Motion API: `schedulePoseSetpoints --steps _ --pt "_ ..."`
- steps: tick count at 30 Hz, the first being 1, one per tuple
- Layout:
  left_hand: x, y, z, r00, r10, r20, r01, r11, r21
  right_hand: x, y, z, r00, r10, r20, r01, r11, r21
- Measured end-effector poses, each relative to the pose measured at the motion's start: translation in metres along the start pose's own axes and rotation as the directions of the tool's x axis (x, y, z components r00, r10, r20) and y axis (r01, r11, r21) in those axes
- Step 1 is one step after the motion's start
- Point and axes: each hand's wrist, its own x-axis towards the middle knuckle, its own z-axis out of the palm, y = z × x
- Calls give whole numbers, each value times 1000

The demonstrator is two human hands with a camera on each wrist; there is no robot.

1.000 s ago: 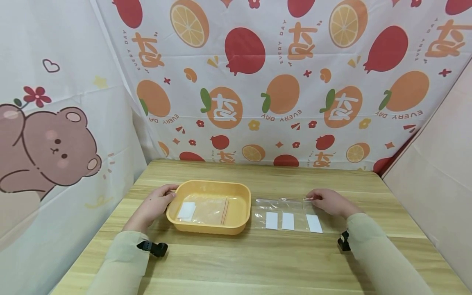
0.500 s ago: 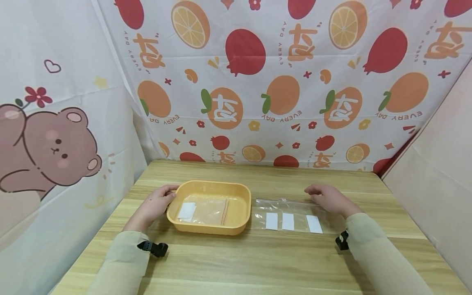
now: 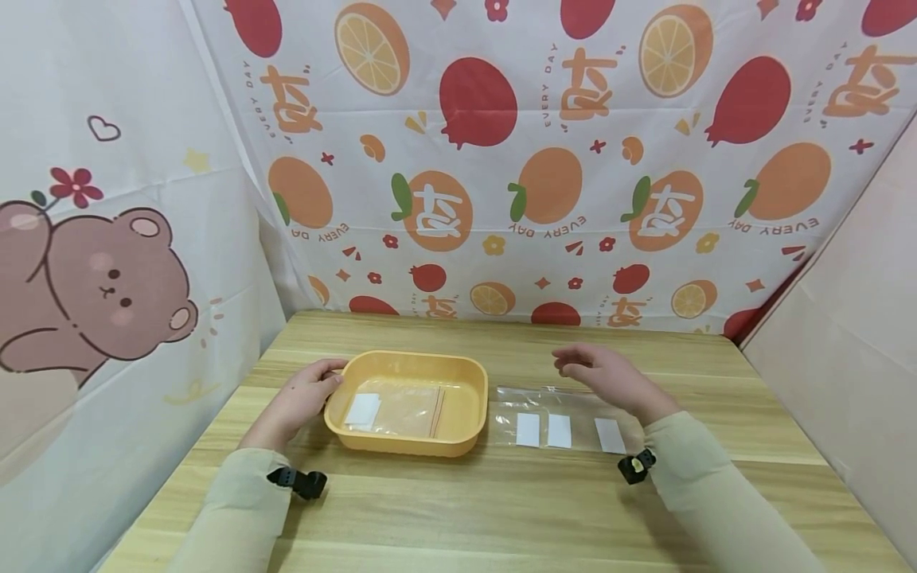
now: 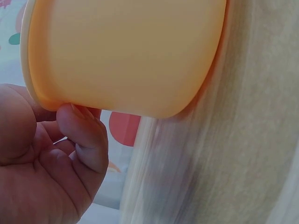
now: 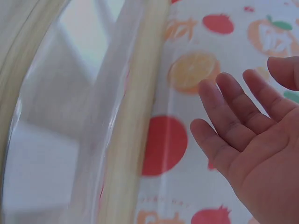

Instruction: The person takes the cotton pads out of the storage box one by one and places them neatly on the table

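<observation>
My left hand (image 3: pixel 304 394) grips the rim at the left end of a yellow plastic tray (image 3: pixel 408 446). In the left wrist view its curled fingers (image 4: pixel 84 133) meet the outside of the tray wall (image 4: pixel 126 56), below the rim. Inside the tray lies a clear zip-lock bag (image 3: pixel 408 404) with a white label (image 3: pixel 363 411). To the tray's right, clear zip-lock bags (image 3: pixel 505 418) lie overlapping in a row, three white labels showing. Above and behind their upper edge hovers my right hand (image 3: pixel 609 378), fingers extended and spread, holding nothing; the right wrist view shows its bare palm (image 5: pixel 261 168).
The wooden table (image 3: pixel 458 517) runs in front of the tray and bags. A fruit-print cloth (image 3: pixel 544 263) hangs along its back edge. A bear-print cloth (image 3: pixel 136 294) stands at the left, and a pale cloth (image 3: pixel 852 342) at the right.
My right hand has let go of the rightmost bag's upper edge, lifted and moved left over the bags. The left hand and the tray have stayed in place.
</observation>
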Motion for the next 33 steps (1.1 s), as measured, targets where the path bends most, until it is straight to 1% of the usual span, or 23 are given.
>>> schedulePoseSetpoints --steps 4,6,8,12,15,18,20,22,25,31,33 --pt "0 0 -1 1000 -6 -2 6 1000 11 2 -18 11 999 -35 35 31 993 114" --pt "0 0 -1 1000 -6 -1 6 1000 14 3 -26 17 997 -55 54 44 982 181" --pt "0 0 -1 1000 -7 -2 7 1000 14 4 -34 24 995 -69 77 47 966 256" --pt "0 0 0 1000 -8 -3 8 1000 14 6 -48 38 990 -96 108 47 921 388" --pt "-1 0 0 1000 -5 -5 5 1000 17 9 -58 48 988 -106 115 40 883 468" --pt "-1 1 0 1000 -1 -7 2 1000 19 11 -67 58 988 -92 126 10 841 541" --pt "-1 1 0 1000 3 -8 -3 1000 25 12 -73 66 986 -88 139 -11 808 590" --pt "0 1 1 1000 5 -7 -5 1000 23 14 -79 74 986 -83 147 -28 778 628" --pt "0 0 1 1000 1 -4 -1 1000 17 18 -87 88 986 -65 151 -53 742 668" --pt "1 0 0 1000 -7 -2 7 1000 12 30 -101 115 993 -3 118 -83 693 716" --pt "1 0 0 1000 -11 -2 11 1000 10 36 -106 125 993 19 116 -98 684 723"
